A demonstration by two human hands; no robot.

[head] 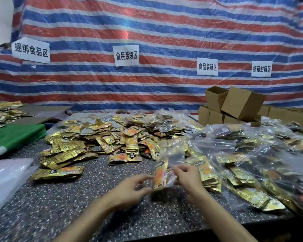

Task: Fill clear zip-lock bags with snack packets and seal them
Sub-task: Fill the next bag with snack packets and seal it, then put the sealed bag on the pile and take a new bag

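The clear bag (173, 154) stands upright between your hands just above the worktop (77, 206), with gold snack packets (159, 175) in its lower half. Your left hand (135, 186) has its grip round the bag's lower left edge, and your right hand (188, 177) pinches its right side. Behind it lies a heap of loose packets (98, 142); filled bags (252, 154) pile up to the right. Cardboard boxes (241, 102) are stacked at the far right against a striped tarp (147, 23) that carries paper signs (126, 55).
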